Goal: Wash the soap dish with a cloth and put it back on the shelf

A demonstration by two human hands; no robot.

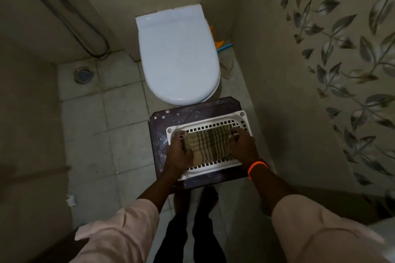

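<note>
Seen from above, a white slotted soap dish (239, 123) sits on a dark stool (192, 111) in front of a closed toilet (177, 53). A checked cloth (208, 145) lies spread across the dish. The left hand (178, 153) and right hand (242, 145) have their fingers curled around its opposite edges.

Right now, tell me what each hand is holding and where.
Both hold the checked cloth spread on the white soap dish: left hand at its left edge, right hand at its right edge.
</note>
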